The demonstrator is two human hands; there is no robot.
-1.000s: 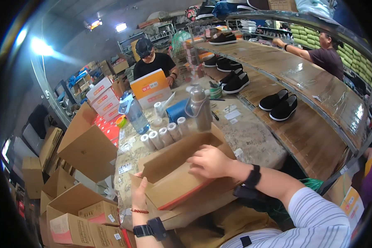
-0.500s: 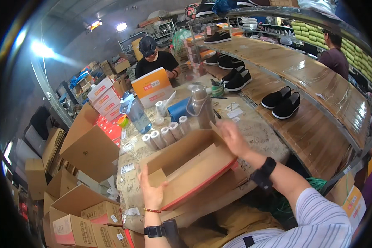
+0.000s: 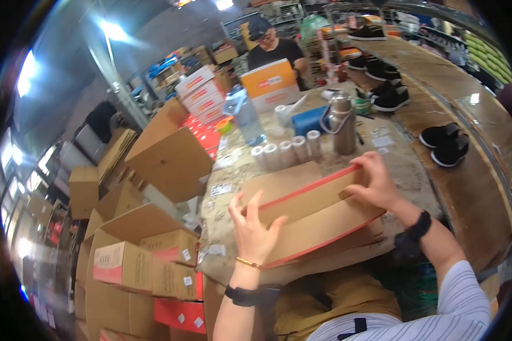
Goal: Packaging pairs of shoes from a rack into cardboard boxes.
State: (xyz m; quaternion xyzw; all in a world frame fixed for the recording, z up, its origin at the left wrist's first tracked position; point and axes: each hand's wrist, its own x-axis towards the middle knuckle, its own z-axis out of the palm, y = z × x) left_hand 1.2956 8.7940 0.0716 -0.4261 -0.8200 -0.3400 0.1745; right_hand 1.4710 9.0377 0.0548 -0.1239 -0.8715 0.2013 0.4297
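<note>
— Both hands have moved apart since a moment ago: the left hand [image 3: 255,227] now stands at the near-left end of the flat cardboard box [image 3: 310,210], and the right hand [image 3: 377,181] has gone to its far-right end.

— Why at the two ends?

— I think it is to keep the long panel steady. The box lies on the speckled counter [image 3: 404,165], near its front edge, with red-edged flaps half folded. The left fingers are spread and upright against the flap; the right fingers are curled over the top edge, pressing it.

— And behind it?

— A row of white paper rolls [image 3: 284,152], a steel flask [image 3: 343,124] and a clear water bottle [image 3: 243,113], well apart from the hands.
</note>
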